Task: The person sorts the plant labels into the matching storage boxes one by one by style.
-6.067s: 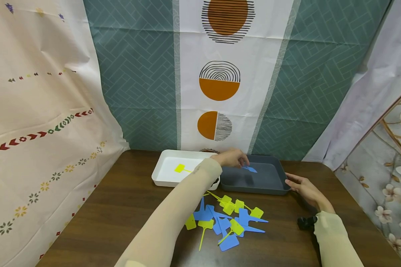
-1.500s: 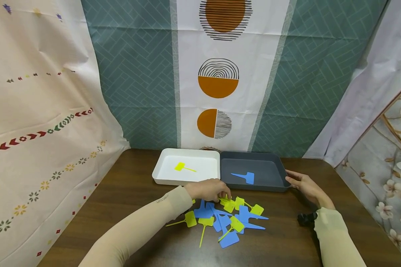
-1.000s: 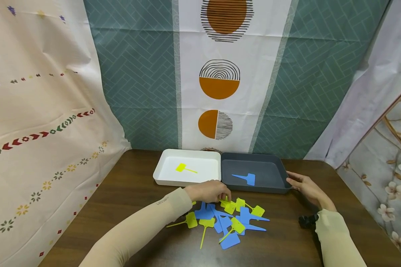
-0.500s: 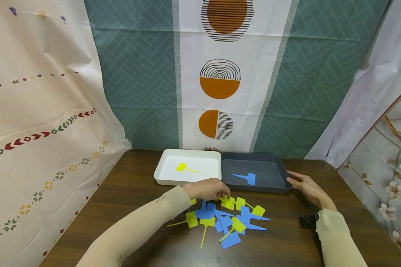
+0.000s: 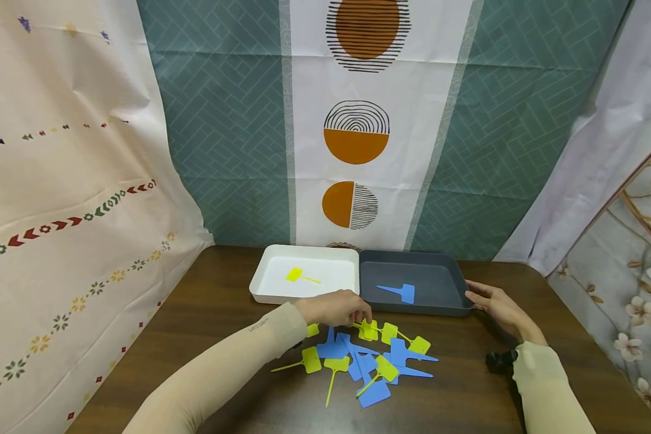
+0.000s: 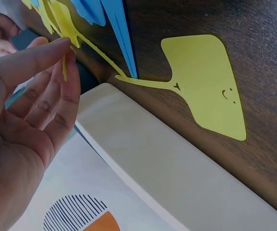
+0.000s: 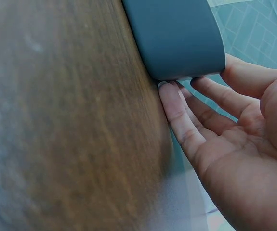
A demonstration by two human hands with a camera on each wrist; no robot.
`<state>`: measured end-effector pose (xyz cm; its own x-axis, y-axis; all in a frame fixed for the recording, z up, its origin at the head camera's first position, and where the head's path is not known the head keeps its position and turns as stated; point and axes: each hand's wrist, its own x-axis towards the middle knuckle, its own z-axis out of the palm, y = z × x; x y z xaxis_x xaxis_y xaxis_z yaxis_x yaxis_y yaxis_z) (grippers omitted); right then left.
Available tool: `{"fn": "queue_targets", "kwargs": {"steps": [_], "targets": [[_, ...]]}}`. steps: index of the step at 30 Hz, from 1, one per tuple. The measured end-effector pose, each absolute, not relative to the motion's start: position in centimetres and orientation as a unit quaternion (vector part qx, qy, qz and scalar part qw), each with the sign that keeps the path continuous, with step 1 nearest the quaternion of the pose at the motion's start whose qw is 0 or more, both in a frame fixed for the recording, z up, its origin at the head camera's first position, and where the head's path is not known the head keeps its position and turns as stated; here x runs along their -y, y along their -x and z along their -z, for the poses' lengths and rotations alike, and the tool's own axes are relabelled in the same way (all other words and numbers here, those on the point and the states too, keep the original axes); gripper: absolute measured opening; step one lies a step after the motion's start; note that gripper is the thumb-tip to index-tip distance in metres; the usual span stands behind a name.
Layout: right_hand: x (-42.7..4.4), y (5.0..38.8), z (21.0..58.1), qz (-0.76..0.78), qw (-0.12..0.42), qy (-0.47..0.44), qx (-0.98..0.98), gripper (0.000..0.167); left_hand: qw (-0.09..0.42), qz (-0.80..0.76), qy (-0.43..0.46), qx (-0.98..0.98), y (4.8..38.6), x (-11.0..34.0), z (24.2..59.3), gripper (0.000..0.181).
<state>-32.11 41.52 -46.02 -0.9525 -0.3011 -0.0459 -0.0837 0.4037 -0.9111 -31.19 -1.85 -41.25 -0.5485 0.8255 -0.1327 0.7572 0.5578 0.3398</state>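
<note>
left sleeve (image 5: 217,361): cream, dark lettering (image 5: 258,325) | right sleeve (image 5: 550,386): cream | right-wrist device (image 5: 500,361): black

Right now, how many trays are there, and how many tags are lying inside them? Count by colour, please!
White tray: 1
Dark grey tray: 1
Yellow tag inside: 1
Blue tag inside: 1
Total: 4

A small nook walled in with hung fabric. A dark wood-grain bench (image 5: 456,386) stands in the middle; a cream cloth (image 5: 81,169) with small coloured motifs hangs left, a green-and-white sheet (image 5: 222,120) with orange discs far, a flowered cloth (image 5: 618,283) right. Whether it is a home or studio is hard to tell.
</note>
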Motion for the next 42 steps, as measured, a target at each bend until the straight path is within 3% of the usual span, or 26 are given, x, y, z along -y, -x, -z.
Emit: {"fn": "queue_targets", "kwargs": {"steps": [42], "targets": [[-41.5, 32.2, 46.1, 0.533, 0.107, 0.112, -0.832, 0.07, 0.152, -0.174, -0.46, -0.857, 31.0, 2.7, 39.6, 0.036]]}}
